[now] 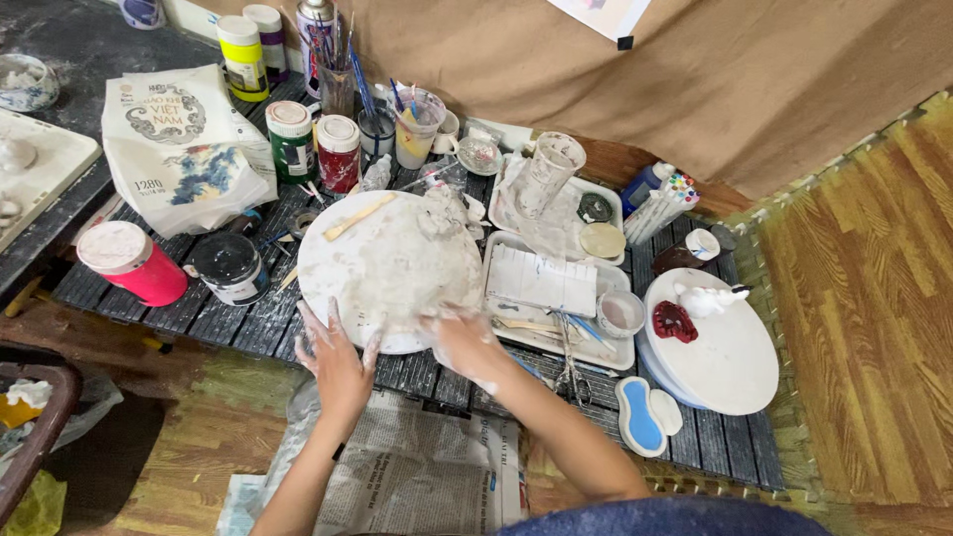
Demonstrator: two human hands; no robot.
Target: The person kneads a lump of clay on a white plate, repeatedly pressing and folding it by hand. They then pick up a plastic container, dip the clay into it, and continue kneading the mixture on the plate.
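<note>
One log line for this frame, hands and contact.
left hand: flat on round white clay-smeared board rim | right hand: on board's near edge | grey clay lump: far side

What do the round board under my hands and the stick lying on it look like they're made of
The round board looks like a rigid white disc, perhaps plastic or coated wood; a matte grey-white smear, like clay or plaster, hides its surface, so I can't be sure. The left hand and right hand on its near edge carry the same pale coating. The stick looks like bare, pale wood, flat and unvarnished.
</note>
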